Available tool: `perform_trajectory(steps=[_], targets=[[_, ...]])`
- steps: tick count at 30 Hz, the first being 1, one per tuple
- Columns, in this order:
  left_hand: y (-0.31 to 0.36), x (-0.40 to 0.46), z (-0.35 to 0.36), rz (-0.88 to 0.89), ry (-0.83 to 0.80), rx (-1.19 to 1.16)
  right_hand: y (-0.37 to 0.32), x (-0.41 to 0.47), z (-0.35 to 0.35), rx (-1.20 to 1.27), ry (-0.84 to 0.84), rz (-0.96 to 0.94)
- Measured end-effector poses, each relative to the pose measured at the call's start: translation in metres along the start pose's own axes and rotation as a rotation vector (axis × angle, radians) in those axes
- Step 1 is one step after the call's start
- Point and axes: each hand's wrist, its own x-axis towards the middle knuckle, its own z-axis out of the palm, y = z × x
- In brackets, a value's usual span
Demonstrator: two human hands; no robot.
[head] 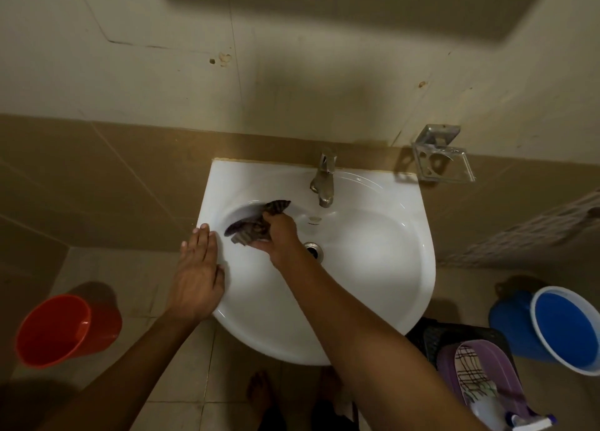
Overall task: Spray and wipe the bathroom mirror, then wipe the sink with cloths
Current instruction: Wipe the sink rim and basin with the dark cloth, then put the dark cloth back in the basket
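1. Head camera looks down on a white ceramic wall-hung sink (373,268) with a round bowl and a glossy rim.
2. Inside the bowl, on its left slope, lies a dark brown striped cloth (256,223), bunched and creased, one corner pointing toward the dull metal tap (323,184).
3. Curled around that cloth is the right hand (281,236), which grips it against the bowl just left of the metal drain (314,250).
4. Flat on the sink's left rim rests the left hand (198,278), fingers straight and together, holding nothing.
5. On the floor stand a red plastic bucket (61,330) at left and a blue plastic bucket (565,330) at right; a purple plastic tub (506,375) near the blue one holds a pale checked cloth (470,369).
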Motion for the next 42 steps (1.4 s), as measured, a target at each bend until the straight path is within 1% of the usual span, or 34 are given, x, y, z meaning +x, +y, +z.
perform_trajectory(steps=[2, 4, 6, 7, 8, 9, 10, 11, 12, 13, 14, 15, 16, 17, 20, 24, 27, 28, 30, 33, 35, 37, 39, 42], targets=[[0.003, 0.001, -0.006, -0.01, 0.029, -0.027, 0.006, -0.008, -0.022, -0.093, -0.096, -0.067], [0.013, 0.001, -0.016, -0.016, 0.075, -0.158, 0.009, -0.014, -0.046, -0.059, -0.162, -0.089], [0.027, 0.001, -0.028, -0.061, 0.129, -0.391, 0.011, -0.025, -0.063, 0.016, -0.183, -0.088], [0.036, 0.003, -0.035, -0.124, 0.141, -0.543, 0.012, -0.032, -0.07, 0.05, -0.203, -0.095], [0.043, 0.008, -0.041, -0.225, 0.117, -0.731, 0.011, -0.04, -0.074, 0.068, -0.229, -0.109], [0.05, 0.014, -0.047, -0.334, 0.076, -0.938, 0.01, -0.05, -0.078, 0.066, -0.267, -0.135], [0.056, 0.02, -0.054, -0.446, -0.001, -1.145, 0.009, -0.059, -0.082, 0.055, -0.299, -0.167], [0.062, 0.024, -0.06, -0.525, -0.123, -1.312, 0.01, -0.065, -0.085, 0.036, -0.343, -0.206], [0.068, 0.027, -0.065, -0.562, -0.271, -1.426, 0.01, -0.072, -0.085, 0.011, -0.373, -0.246], [0.074, 0.028, -0.068, -0.548, -0.403, -1.498, 0.011, -0.078, -0.084, -0.007, -0.397, -0.276], [0.081, 0.026, -0.07, -0.503, -0.492, -1.544, 0.011, -0.082, -0.084, -0.019, -0.404, -0.298], [0.088, 0.023, -0.072, -0.45, -0.534, -1.575, 0.011, -0.086, -0.085, -0.032, -0.397, -0.317], [0.095, 0.02, -0.073, -0.401, -0.524, -1.595, 0.012, -0.089, -0.087, -0.047, -0.38, -0.333], [0.103, 0.019, -0.075, -0.363, -0.48, -1.604, 0.012, -0.091, -0.09, -0.066, -0.362, -0.348], [0.119, 0.018, -0.083, -0.339, -0.303, -1.536, 0.015, -0.096, -0.109, -0.152, -0.265, -0.406], [0.139, 0.013, -0.089, -0.247, -0.252, -1.409, 0.018, -0.106, -0.135, -0.339, -0.082, -0.486], [0.157, 0.007, -0.094, -0.186, -0.236, -1.369, 0.02, -0.115, -0.153, -0.355, -0.05, -0.488], [0.162, 0.005, -0.094, -0.168, -0.249, -1.367, 0.021, -0.117, -0.159, -0.339, -0.051, -0.482], [0.174, 0.003, -0.095, -0.148, -0.331, -1.386, 0.02, -0.124, -0.172, -0.282, -0.066, -0.497], [0.193, 0.001, -0.095, -0.115, -0.525, -1.445, 0.016, -0.135, -0.193, -0.144, -0.064, -0.527], [0.211, -0.003, -0.09, -0.09, -0.634, -1.464, 0.013, -0.143, -0.212, -0.061, -0.031, -0.548], [0.237, -0.01, -0.081, -0.069, -0.739, -1.423, 0.01, -0.151, -0.237, 0.004, 0.009, -0.572], [0.262, -0.017, -0.072, -0.044, -0.783, -1.356, 0.008, -0.162, -0.261, 0.053, 0.045, -0.582], [0.307, -0.026, -0.064, -0.015, -0.717, -1.261, 0.008, -0.18, -0.303, 0.088, 0.073, -0.593]])
